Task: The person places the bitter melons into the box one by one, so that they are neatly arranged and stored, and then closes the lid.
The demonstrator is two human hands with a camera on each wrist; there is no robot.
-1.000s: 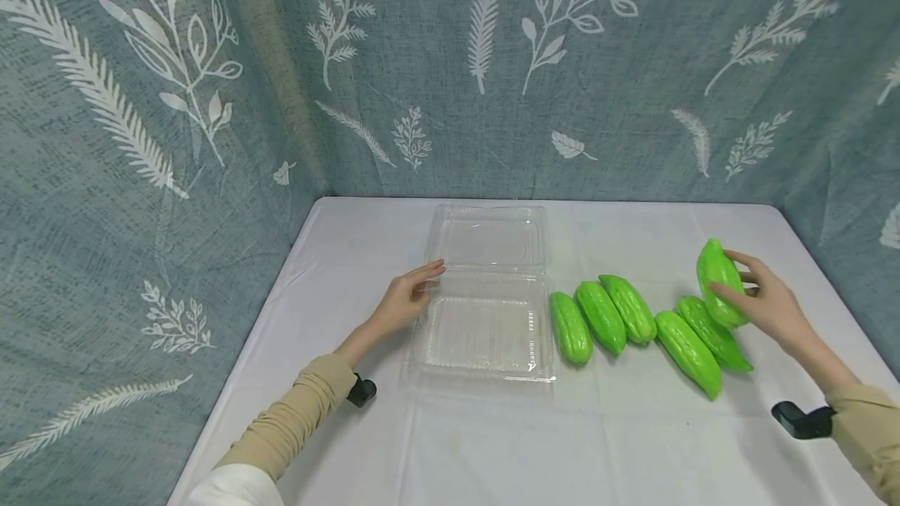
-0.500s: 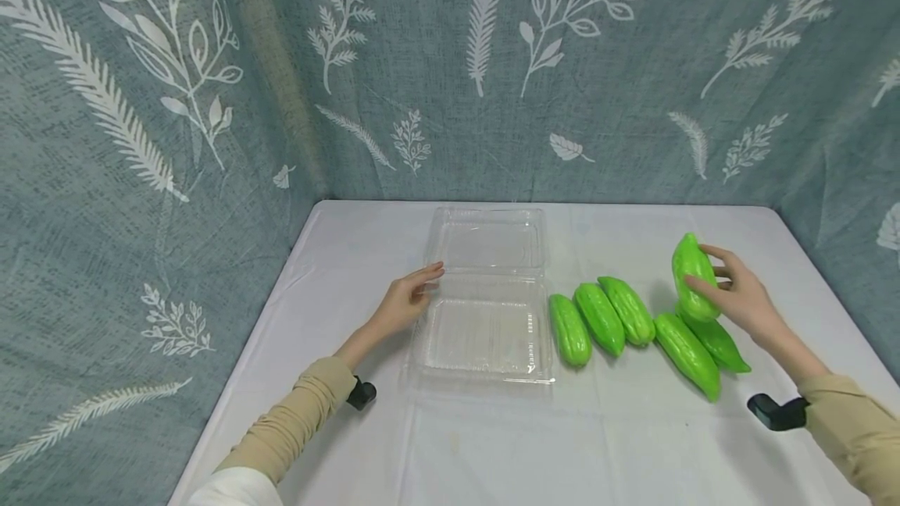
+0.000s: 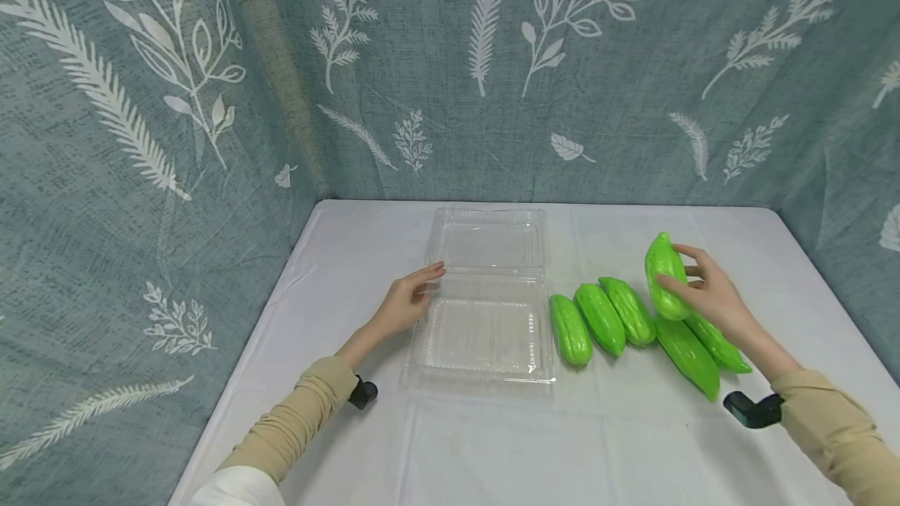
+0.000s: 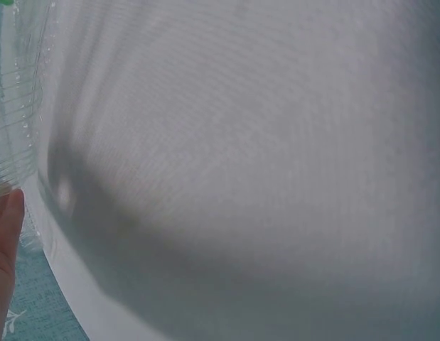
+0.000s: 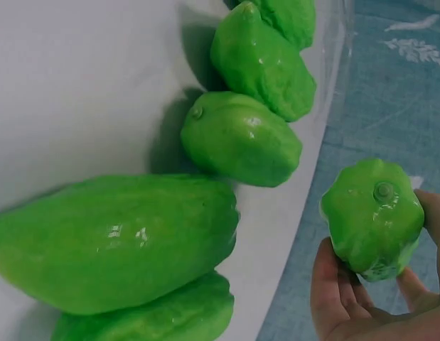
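Right hand grips a green vegetable; left hand rests at a clear container

In the head view, the right hand [image 3: 713, 301], right of centre, grasps a ridged green vegetable [image 3: 663, 281], its thumb on the near side and its fingers curled round the far side. The right wrist view shows the same piece at lower right, its round stem end facing the camera, lifted clear of the table.

Near the centre of the head view, the left hand [image 3: 402, 303] is relaxed, its fingers nearly straight and touching the left edge of a clear plastic container [image 3: 485, 334]. The left wrist view shows only fingertips at its left edge, against the plastic. The container lies unfolded, its lid [image 3: 485, 247] toward the top of the frame.

Right of the container, three green vegetables [image 3: 600, 320] lie side by side on the white cloth [image 3: 506, 451]; two more [image 3: 689, 358] lie farther right, partly overlapped by the held one.
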